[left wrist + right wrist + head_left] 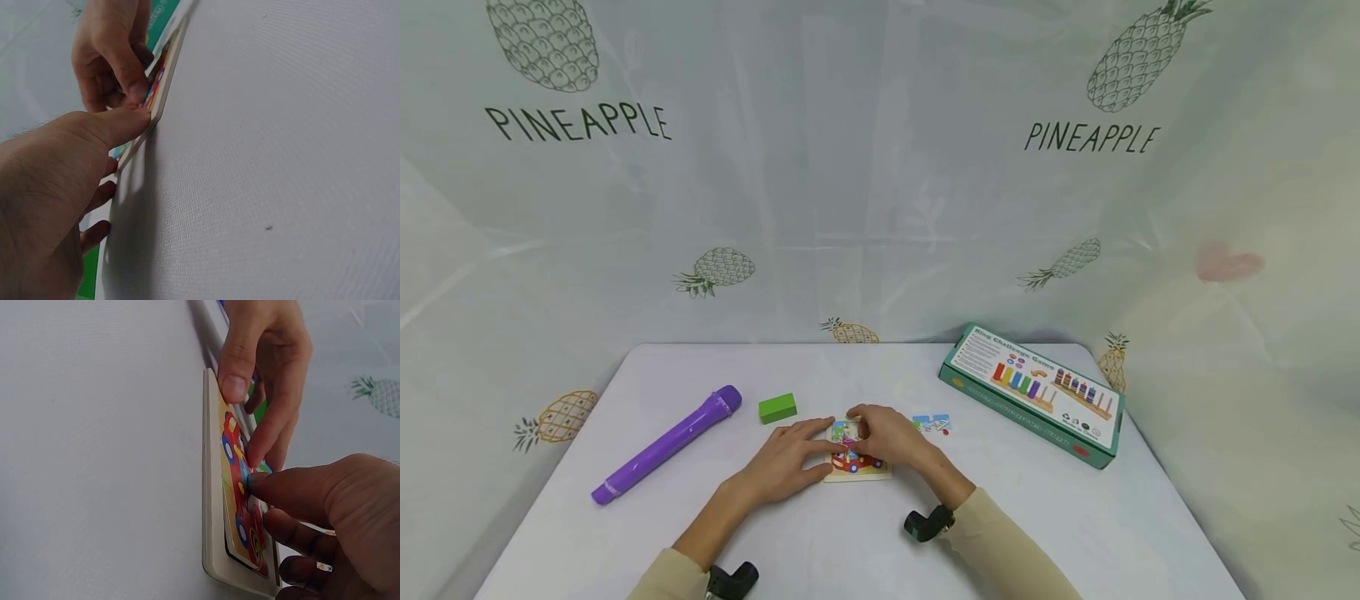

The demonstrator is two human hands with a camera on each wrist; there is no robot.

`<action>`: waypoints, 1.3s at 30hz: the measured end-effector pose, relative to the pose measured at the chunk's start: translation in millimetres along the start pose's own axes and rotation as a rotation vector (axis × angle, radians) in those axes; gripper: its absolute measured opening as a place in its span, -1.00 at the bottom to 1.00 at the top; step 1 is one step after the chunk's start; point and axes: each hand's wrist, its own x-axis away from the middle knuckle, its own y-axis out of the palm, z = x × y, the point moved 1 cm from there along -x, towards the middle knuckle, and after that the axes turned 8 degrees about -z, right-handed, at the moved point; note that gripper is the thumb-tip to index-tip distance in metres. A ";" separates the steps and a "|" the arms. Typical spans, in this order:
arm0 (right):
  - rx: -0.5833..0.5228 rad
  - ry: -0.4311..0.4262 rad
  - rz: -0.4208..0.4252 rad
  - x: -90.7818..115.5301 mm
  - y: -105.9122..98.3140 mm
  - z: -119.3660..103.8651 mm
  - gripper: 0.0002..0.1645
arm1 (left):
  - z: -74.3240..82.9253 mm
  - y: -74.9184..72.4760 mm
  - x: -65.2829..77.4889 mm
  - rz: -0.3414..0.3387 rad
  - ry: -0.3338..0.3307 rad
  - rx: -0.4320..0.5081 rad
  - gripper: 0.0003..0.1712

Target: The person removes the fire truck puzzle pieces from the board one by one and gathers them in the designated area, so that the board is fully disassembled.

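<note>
A small wooden jigsaw puzzle board (pixel 859 477) with a pale frame and a red car picture lies on the table under both hands. My left hand (pixel 786 460) reaches in from the left with fingers extended. Its thumb rests at the board's near left edge and a fingertip touches the picture. Over the board's right part, my right hand (pixel 891 437) has curled fingers. In the right wrist view its thumb and forefinger pinch at a colourful puzzle piece (pixel 245 475), whose outline is partly hidden by the fingers. Blue-and-white loose puzzle pieces (pixel 932 423) lie right of the hand.
A green block (pixel 777 408) sits behind the left hand. Farther left lies a purple microphone-shaped tube (pixel 666 446). At the back right, a green Ring Challenge Game box (pixel 1033 396) lies at an angle on the white table (pixel 1112 533). A pineapple-print curtain (pixel 880 167) hangs behind.
</note>
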 end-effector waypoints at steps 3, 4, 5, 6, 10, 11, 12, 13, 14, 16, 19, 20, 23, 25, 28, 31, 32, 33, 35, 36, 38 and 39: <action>0.013 -0.010 -0.013 -0.2 -0.7 -0.6 -0.43 | 0.2 0.2 -0.4 0.000 0.001 -0.008 -0.61; 0.018 -0.012 -0.015 -0.4 -1.0 -0.8 -0.45 | 0.1 0.3 -0.5 0.001 0.001 -0.011 -0.61; 0.019 -0.014 -0.016 -0.6 -1.2 -1.0 -0.45 | 0.1 0.4 -0.5 0.001 0.000 -0.012 -0.61; 0.021 -0.015 -0.018 -0.8 -1.2 -0.8 -0.46 | 0.1 0.6 -0.5 0.000 0.000 -0.011 -0.61; 0.018 -0.013 -0.028 -1.8 -1.4 -0.6 -0.46 | 0.1 0.8 -0.4 -0.006 -0.005 -0.003 -0.61; 0.016 -0.011 -0.029 -1.9 -1.3 -0.5 -0.46 | 0.3 0.7 -0.3 -0.008 -0.006 -0.001 -0.61; 0.016 -0.011 -0.029 -2.0 -1.3 -0.4 -0.46 | 0.5 0.6 -0.3 -0.008 -0.006 -0.002 -0.61; 0.017 -0.010 -0.029 -1.9 -1.5 -0.4 -0.46 | 0.7 0.4 -0.3 -0.007 -0.006 -0.002 -0.61; 0.018 -0.011 -0.027 -1.8 -1.5 -0.3 -0.46 | 1.0 -0.1 -0.4 -0.006 -0.006 -0.003 -0.61; 0.023 -0.013 -0.023 -1.4 -1.8 -0.4 -0.46 | 1.6 -0.6 -0.8 -0.005 -0.006 -0.006 -0.61; 0.025 -0.019 -0.021 -1.0 -1.9 -0.3 -0.46 | 1.8 -0.9 -1.5 -0.008 -0.008 -0.013 -0.61; 0.021 -0.020 -0.021 -0.9 -1.9 -0.4 -0.46 | 1.7 -0.9 -1.5 -0.010 -0.009 -0.014 -0.61; 0.017 -0.021 -0.023 -1.2 -1.6 0.3 -0.46 | 1.4 -0.9 -1.6 -0.011 -0.014 -0.021 -0.61; 0.012 -0.020 -0.025 -1.6 -1.8 0.8 -0.46 | 1.5 -0.9 -1.5 -0.008 -0.016 -0.025 -0.61; 0.011 -0.022 -0.027 -2.0 -2.0 1.4 -0.45 | 2.1 -1.0 -1.5 -0.003 -0.018 -0.031 -0.61; 0.011 -0.020 -0.025 -2.2 -1.9 0.7 -0.46 | 2.3 -1.1 -1.2 0.000 -0.021 -0.035 -0.60; 0.009 -0.021 -0.023 -2.4 -1.6 0.3 -0.47 | 2.2 -1.0 -1.1 0.000 -0.022 -0.037 -0.60; 0.003 -0.024 -0.020 -2.7 -1.1 -0.2 -0.49 | 2.2 -1.1 -0.9 0.000 -0.024 -0.036 -0.60; -0.002 -0.039 -0.016 -3.3 0.6 -1.5 -0.52 | 1.8 -0.4 -0.5 0.000 -0.029 -0.033 -0.61; -0.002 -0.048 -0.016 -3.7 1.6 -2.1 -0.53 | 1.6 0.2 -0.4 0.001 -0.031 -0.032 -0.61; -0.004 -0.064 -0.017 -4.6 3.8 -3.0 -0.53 | 1.7 1.1 -0.3 0.001 -0.034 -0.021 -0.61; -0.001 -0.068 -0.016 -4.8 4.7 -3.4 -0.52 | 1.7 1.8 -0.5 0.002 -0.033 -0.017 -0.61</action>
